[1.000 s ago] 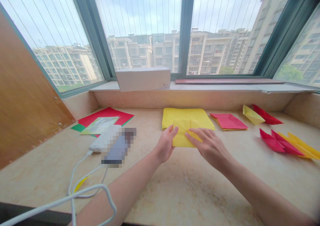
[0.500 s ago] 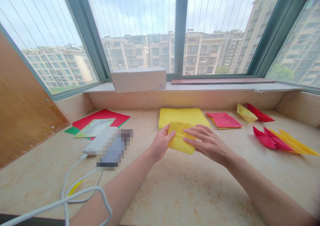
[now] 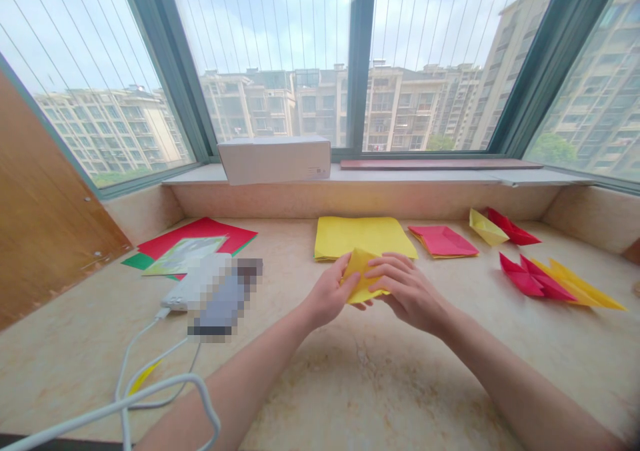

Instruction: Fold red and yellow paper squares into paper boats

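A folded piece of yellow paper (image 3: 361,274) is held up off the marble counter between both hands, one corner pointing upward. My left hand (image 3: 331,292) grips its left side, thumb on the near face. My right hand (image 3: 407,290) is closed over its right side with curled fingers, which hide part of the folds. Just behind lies a stack of yellow paper (image 3: 367,231). A pile of folded red and yellow paper (image 3: 444,242) rests to its right.
Folded paper boats, yellow (image 3: 487,228), red (image 3: 511,227) and crimson (image 3: 540,279), sit at the right. On the left are red sheets (image 3: 210,228), a white power strip (image 3: 193,288), a pixelated object (image 3: 225,301) and white cables (image 3: 165,384). A white box (image 3: 275,160) stands on the sill.
The yellow paper has gone from a flat, squarish shape to a smaller, bent one with a raised corner. My right hand's fingers have curled in around it.
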`<state>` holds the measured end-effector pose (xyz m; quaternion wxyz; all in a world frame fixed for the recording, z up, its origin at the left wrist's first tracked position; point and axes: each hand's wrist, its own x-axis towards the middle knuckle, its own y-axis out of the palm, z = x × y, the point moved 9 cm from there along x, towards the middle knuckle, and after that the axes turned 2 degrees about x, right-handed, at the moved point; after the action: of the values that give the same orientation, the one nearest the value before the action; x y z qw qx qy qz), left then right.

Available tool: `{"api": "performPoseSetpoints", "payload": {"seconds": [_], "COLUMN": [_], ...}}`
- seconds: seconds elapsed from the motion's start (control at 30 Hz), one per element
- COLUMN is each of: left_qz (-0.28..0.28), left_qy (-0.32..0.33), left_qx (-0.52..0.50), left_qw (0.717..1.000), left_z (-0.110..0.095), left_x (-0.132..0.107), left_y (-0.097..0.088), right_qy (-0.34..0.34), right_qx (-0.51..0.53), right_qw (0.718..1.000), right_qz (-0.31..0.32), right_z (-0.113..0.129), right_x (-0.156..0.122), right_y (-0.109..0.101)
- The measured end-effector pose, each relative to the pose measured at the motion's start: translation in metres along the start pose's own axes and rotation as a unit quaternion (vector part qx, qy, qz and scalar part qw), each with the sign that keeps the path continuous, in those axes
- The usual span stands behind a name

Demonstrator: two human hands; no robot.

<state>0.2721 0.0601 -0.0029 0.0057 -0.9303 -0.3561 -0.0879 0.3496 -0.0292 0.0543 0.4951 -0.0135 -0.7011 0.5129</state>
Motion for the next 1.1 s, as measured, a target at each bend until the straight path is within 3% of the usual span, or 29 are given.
{"api": "performPoseSetpoints", "payload": {"seconds": [0.17,0.3,0.43,0.6,0.8,0.97,1.1], "left_qz": [0.040,0.090,0.090,0.085,0.065,0.057,0.063], "left_qy": [0.010,0.047,0.042,0.015,0.024,0.040,0.036], "left_qx": [0.032,0.075,0.138,0.058,-0.007,-0.024,-0.027], "left_qw": [0.999,0.992,0.985,0.995,0.998,0.997,0.997], "left_z": [-0.003,-0.011,-0.005,0.004,-0.007,-0.014,-0.012], "left_x": [-0.006,-0.014,-0.015,-0.010,-0.003,-0.001,-0.002], "left_y": [0.010,0.021,0.025,0.025,0.012,0.001,0.001], "right_qy": [0.089,0.184,0.262,0.365,0.343,0.340,0.348], "right_qx": [0.026,0.047,0.070,0.152,0.329,0.416,0.407], "right_qw": [0.993,0.980,0.961,0.913,0.863,0.829,0.833], "right_qz": [-0.067,-0.064,-0.052,-0.103,-0.169,-0.157,-0.143], "right_z": [-0.018,-0.034,-0.045,-0.061,-0.070,-0.076,-0.077], "right_x": [-0.005,-0.012,-0.017,-0.027,-0.029,-0.029,-0.031], "right_y": [-0.003,0.001,0.007,0.004,-0.003,0.001,0.000]}}
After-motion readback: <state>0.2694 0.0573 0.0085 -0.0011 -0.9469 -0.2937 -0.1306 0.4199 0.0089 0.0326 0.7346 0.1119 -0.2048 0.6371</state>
